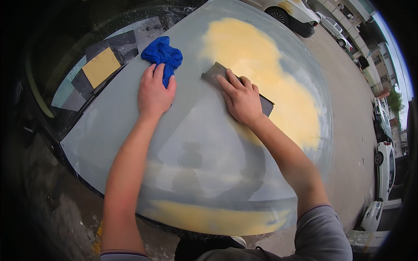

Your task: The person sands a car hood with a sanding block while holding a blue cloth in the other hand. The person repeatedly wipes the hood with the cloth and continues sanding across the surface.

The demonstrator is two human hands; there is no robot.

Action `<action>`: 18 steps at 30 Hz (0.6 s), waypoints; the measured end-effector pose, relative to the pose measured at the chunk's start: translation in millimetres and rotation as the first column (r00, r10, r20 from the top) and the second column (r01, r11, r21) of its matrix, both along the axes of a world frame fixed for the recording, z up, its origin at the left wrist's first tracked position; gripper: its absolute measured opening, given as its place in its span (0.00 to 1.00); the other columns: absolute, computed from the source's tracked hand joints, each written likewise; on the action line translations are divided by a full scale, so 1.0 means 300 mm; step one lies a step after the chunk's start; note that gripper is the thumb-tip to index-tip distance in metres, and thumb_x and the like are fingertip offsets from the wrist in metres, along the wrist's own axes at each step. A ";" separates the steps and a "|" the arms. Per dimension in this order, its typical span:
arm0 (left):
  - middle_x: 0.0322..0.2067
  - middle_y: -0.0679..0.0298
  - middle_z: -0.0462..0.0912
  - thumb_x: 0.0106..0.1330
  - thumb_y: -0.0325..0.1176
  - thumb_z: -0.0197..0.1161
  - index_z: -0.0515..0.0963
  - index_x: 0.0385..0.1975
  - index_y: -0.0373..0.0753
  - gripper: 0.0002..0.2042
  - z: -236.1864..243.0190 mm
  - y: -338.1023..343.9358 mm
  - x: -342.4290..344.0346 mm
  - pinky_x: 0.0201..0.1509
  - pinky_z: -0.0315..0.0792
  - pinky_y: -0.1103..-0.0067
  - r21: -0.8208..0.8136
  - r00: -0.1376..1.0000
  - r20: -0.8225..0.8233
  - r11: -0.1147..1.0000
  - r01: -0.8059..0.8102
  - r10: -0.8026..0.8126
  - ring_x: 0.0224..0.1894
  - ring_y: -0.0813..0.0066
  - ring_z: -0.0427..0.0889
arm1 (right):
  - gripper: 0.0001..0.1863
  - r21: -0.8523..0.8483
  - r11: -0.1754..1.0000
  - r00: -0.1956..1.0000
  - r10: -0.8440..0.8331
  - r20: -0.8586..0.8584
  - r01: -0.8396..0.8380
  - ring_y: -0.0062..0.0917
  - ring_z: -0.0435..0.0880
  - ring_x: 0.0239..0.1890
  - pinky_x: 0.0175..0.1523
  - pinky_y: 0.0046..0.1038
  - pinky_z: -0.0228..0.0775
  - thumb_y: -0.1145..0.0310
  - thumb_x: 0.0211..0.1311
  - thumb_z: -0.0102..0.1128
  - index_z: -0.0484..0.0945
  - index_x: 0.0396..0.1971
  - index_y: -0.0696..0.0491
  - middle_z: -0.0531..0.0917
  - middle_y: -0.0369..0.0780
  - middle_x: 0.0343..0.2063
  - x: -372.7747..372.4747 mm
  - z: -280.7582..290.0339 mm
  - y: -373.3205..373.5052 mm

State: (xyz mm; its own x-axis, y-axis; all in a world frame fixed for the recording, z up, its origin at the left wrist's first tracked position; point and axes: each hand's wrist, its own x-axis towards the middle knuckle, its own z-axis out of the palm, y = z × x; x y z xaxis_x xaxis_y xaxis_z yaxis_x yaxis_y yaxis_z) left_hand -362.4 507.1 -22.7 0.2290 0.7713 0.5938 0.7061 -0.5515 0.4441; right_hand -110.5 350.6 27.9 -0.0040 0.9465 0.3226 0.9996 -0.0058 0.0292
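Note:
My right hand (241,98) presses flat on a dark grey sanding block (214,71) that lies on a grey car body panel (130,126). The block sits at the left edge of a large pale yellow filler patch (278,82). My left hand (154,92) rests on the panel with its fingers over the lower part of a crumpled blue cloth (162,53). A second yellow filler strip (204,216) runs along the panel's near edge.
Beyond the panel's left edge lies the car's windscreen (65,69), covered with grey and yellow paper sheets (101,66). Parked white cars (385,165) line the right side of a concrete yard (348,108). My shoe (239,240) shows at the bottom.

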 end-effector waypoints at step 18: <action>0.70 0.44 0.78 0.75 0.44 0.67 0.80 0.69 0.37 0.26 0.006 -0.001 -0.024 0.75 0.75 0.57 -0.009 1.000 -0.028 1.000 -0.004 0.004 0.71 0.42 0.78 | 0.29 0.004 0.999 0.998 0.047 -0.033 -0.047 0.45 0.80 0.66 0.69 0.50 0.73 0.62 0.79 0.64 0.75 0.77 0.38 0.76 0.40 0.79 0.004 -0.007 -0.053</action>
State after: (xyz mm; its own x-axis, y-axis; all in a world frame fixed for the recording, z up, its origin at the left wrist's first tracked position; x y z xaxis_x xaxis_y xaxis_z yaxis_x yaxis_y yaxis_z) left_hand -369.7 506.9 -20.8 0.2428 0.7775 0.5801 0.7205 -0.5450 0.4288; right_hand -109.2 334.7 26.0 -0.0378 0.9444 0.3266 0.9991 0.0413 -0.0035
